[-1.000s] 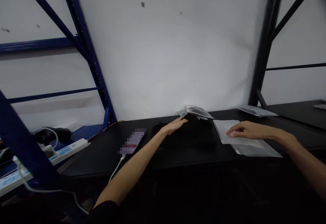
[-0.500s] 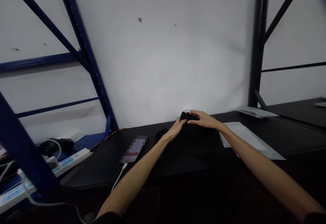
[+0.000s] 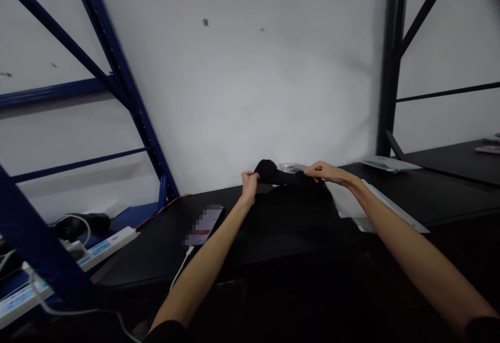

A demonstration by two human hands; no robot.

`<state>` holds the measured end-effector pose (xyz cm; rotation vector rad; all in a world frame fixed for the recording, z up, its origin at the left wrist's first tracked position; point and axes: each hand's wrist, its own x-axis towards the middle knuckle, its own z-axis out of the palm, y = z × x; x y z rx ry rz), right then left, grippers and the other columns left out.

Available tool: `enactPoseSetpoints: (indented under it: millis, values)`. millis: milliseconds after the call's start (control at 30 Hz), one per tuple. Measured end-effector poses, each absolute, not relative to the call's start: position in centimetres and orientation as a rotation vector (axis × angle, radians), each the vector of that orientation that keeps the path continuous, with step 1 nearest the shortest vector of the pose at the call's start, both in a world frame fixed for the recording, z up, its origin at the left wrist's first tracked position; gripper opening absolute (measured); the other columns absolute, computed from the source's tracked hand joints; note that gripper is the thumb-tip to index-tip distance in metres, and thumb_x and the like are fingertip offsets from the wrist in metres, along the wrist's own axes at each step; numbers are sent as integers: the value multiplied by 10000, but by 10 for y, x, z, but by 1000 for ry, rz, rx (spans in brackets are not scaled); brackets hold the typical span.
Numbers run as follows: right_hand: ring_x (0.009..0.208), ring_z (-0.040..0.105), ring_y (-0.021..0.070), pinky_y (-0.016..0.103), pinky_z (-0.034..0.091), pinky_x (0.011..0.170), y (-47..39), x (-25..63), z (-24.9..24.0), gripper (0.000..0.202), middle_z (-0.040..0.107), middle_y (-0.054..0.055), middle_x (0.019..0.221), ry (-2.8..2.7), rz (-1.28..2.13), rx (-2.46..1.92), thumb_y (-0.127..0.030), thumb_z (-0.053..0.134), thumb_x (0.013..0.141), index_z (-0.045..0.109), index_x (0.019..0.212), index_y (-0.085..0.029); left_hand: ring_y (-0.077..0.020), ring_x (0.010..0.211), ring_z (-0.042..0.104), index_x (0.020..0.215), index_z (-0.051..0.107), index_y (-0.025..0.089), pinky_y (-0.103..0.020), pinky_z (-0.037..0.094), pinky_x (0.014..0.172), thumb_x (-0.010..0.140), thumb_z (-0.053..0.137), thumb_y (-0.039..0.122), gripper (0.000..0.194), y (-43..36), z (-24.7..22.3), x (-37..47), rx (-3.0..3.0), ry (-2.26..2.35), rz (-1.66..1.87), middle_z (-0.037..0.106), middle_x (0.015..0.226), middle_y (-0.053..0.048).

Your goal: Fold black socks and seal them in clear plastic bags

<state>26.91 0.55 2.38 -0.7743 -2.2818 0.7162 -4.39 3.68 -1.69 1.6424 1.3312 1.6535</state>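
A piece of black cloth, perhaps part of a garment, is stretched between my two hands near the back of the black table. My left hand pinches its left end, where a rounded bunch of the cloth stands up. At its right end my right hand grips the cloth between thumb and fingers. The lower part of the cloth blends into the dark tabletop, so its outline cannot be made out. Just behind it lies a clear plastic bag, partly hidden.
A phone on a white cable lies left of my forearm. Clear plastic bags lie to the right, with another behind. A blue rack post and a white power strip stand left; a wall closes the back.
My hands have moved apart, the left one leftward and the right one slightly rightward. The black cloth, bunched between them before, is now spread wider. The view has shifted a little.
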Motion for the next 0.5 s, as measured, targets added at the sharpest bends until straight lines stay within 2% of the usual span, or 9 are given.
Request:
enactPoseSetpoints:
  millis: [100, 233, 333, 400, 500]
  values:
    - [566, 287, 138, 310, 284, 591, 10, 273, 21, 665, 324, -36, 560, -2403, 678, -823, -780, 433, 931, 595, 606, -223, -178, 859, 569, 927, 466, 217, -357, 472, 861, 818, 518, 162, 133, 36, -13, -55, 1579, 1462, 1731, 540, 875, -7]
    - [581, 354, 148, 312, 303, 588, 11, 272, 17, 605, 426, -25, 602, -2317, 554, -960, -777, 452, 926, 709, 813, -241, -198, 1025, 571, 945, 549, 206, -352, 439, 961, 887, 526, 239, 70, 26, -5, -48, 1893, 1388, 1654, 593, 1038, -54]
    - [564, 402, 150, 312, 325, 565, 10, 272, 18, 538, 459, -24, 603, -2188, 555, -1007, -742, 497, 930, 719, 932, -251, -245, 1148, 553, 1060, 605, 213, -407, 415, 1043, 919, 561, 347, 200, 19, -6, -40, 2319, 1329, 1337, 603, 1166, -90]
    - [598, 473, 162, 318, 372, 583, 9, 272, 18, 498, 528, -7, 644, -2148, 574, -969, -713, 522, 935, 711, 980, -254, -292, 1238, 516, 1151, 626, 233, -469, 365, 1111, 887, 624, 399, 312, 18, -12, -40, 2479, 1393, 1112, 596, 1253, -107]
    - [798, 607, 216, 365, 480, 717, 10, 273, 17, 454, 691, 50, 896, -2238, 582, -907, -680, 556, 931, 725, 1049, -275, -355, 1329, 478, 1235, 640, 272, -535, 301, 1159, 798, 731, 467, 487, 22, -23, -46, 2506, 1442, 851, 596, 1347, -117]
